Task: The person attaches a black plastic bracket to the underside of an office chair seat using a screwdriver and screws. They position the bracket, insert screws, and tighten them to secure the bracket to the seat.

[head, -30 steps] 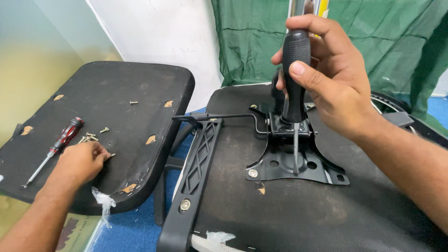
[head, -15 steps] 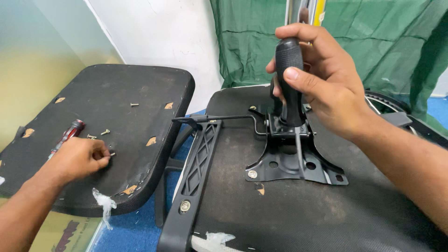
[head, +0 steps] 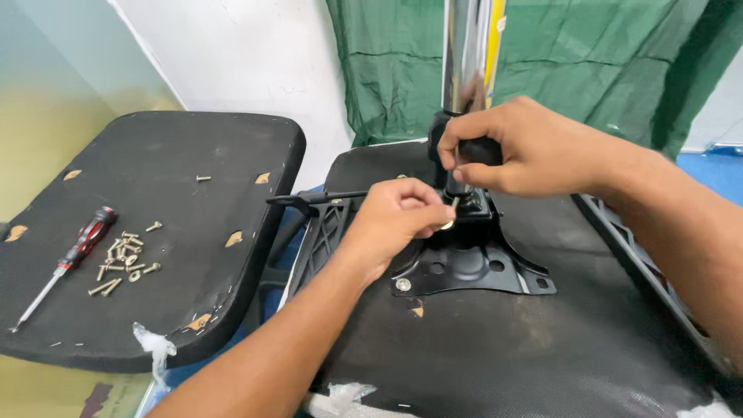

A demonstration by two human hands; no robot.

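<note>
Screw (head: 448,224), w/ washer, sits centre frame, pinched at the fingertips (head: 439,213) of the left hand (head: 395,220), just above the black metal plate (head: 472,267) on the chair seat (head: 503,340). Left fingers are curled tight together round it, thumb on top.

Right hand (head: 526,147) is just above, upper centre: fingers wrapped shut on the black screwdriver handle (head: 480,151), shaft (head: 457,203) pointing down to the screw; tip seems to meet it, can't tell for sure. Hands nearly touching.

Behind the right hand a chrome column (head: 464,54) rises from the plate to the top edge. Plate is bolted flat on the seat's underside, one bolt head (head: 402,285) showing at its lower-left corner. A thin black lever (head: 317,198) sticks out left from the mechanism. Black plastic armrest brackets (head: 325,232) flank the seat, the other at right (head: 642,263).

Left half of frame: a second black seat pad (head: 178,170), underside up. On it, mid-left, a loose pile of screws (head: 124,255), a red/black screwdriver (head: 70,259) just beside them, 1 lone screw (head: 203,178) farther up. Torn plastic wrap (head: 151,344) hangs at its lower edge.

Bkgd: green cloth (head: 604,54) upper right, white wall (head: 248,54) upper centre-left, blue floor (head: 716,170) at right.
</note>
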